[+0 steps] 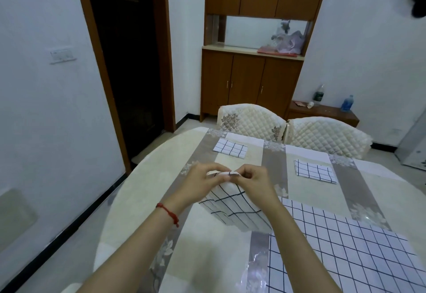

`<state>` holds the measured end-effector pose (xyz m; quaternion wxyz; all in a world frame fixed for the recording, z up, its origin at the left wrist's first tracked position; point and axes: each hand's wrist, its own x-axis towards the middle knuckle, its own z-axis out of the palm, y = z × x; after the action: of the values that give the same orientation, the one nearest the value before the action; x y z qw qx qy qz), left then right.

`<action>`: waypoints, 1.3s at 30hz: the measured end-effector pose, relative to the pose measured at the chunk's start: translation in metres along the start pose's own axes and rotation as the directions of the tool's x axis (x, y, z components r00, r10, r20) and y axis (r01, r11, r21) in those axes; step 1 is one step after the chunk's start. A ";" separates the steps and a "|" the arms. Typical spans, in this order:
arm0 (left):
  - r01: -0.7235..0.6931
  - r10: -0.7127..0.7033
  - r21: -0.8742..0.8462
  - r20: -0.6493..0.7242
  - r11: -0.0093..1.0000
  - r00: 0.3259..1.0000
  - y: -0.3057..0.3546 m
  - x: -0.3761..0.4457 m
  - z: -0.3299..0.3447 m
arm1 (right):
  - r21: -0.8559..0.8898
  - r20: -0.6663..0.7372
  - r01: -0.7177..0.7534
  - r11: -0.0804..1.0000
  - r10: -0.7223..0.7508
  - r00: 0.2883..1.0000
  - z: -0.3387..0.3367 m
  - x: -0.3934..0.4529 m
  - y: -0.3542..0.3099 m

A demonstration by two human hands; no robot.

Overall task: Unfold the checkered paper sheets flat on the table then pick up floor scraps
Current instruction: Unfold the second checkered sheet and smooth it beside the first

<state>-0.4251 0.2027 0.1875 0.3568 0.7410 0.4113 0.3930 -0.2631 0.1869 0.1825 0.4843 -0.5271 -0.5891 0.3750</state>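
A folded checkered sheet (235, 207) hangs lifted above the table (202, 242), its top edge pinched by both hands. My left hand (200, 182) grips the edge from the left, my right hand (255, 182) from the right, fingertips almost touching. The sheet's folded layers fan out below the hands. One checkered sheet (341, 253) lies unfolded flat at the near right. Two folded checkered sheets rest farther back: one (230, 148) at the far middle, another (314, 171) at the far right. No floor scraps are visible.
Two quilted chairs (251, 122) (327, 136) stand behind the table. A brown cabinet (249, 82) is against the back wall, with a dark doorway (124, 62) to the left. Bottles (319, 95) sit on a low shelf at right.
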 end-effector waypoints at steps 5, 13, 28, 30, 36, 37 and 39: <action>0.024 -0.023 -0.084 0.006 0.996 1.000 -0.001 0.002 0.001 | -0.012 0.047 -0.045 0.999 0.045 0.998 -0.014 -0.008 0.001; 0.071 -0.118 -0.149 -0.336 0.986 0.934 -0.008 0.008 -0.015 | -0.017 0.204 -0.210 0.978 0.209 0.956 -0.042 -0.025 0.019; 0.172 -0.208 -0.178 -0.201 0.969 0.957 -0.003 -0.019 0.040 | 0.062 -0.085 -0.161 0.985 0.166 0.982 -0.003 -0.012 0.005; 0.192 -0.220 -0.253 -0.088 0.948 0.971 -0.003 -0.021 0.046 | 0.081 -0.088 -0.167 0.983 0.174 0.981 0.000 -0.011 0.004; 0.226 -0.300 -0.369 -0.158 0.902 0.941 -0.007 -0.021 0.049 | 0.124 -0.040 -0.120 0.985 0.126 0.991 -0.002 -0.012 0.008; 0.233 -0.313 -0.380 -0.165 0.895 0.935 -0.007 -0.021 0.048 | 0.133 -0.023 -0.113 0.985 0.117 0.993 -0.003 -0.013 0.009; 0.241 -0.332 -0.402 -0.175 0.883 0.927 -0.008 -0.020 0.046 | 0.159 0.029 -0.110 0.981 0.107 0.994 -0.006 -0.015 0.010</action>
<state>-0.3946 0.1785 0.1553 0.4935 0.5373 0.4743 0.4927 -0.2551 0.1736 0.1715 0.4979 -0.5140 -0.5322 0.4524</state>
